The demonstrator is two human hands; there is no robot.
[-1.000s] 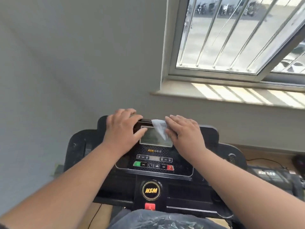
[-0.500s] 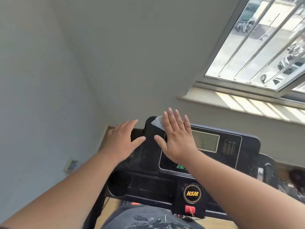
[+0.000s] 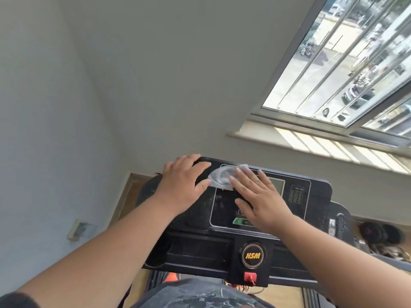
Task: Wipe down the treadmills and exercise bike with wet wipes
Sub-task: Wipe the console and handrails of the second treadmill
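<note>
Wet wipe pressed flat on the treadmill console, both hands on the panel.

The right hand (image 3: 260,201) lay with fingers straight and spread, its fingertips pinning the crumpled wet wipe (image 3: 223,176) against the upper left of the treadmill console (image 3: 315,196), beside the display (image 3: 277,185); a flat palm probably served to spread pressure over the wipe. The left hand (image 3: 182,185) rested with fingers extended on the console's far left edge, thumb touching the wipe (likely steadying the body). The black panel looked dusty and speckled. Beyond stood a pale wall (image 3: 155,74), a sunlit sill (image 3: 322,141) and a barred window (image 3: 355,63).
</note>
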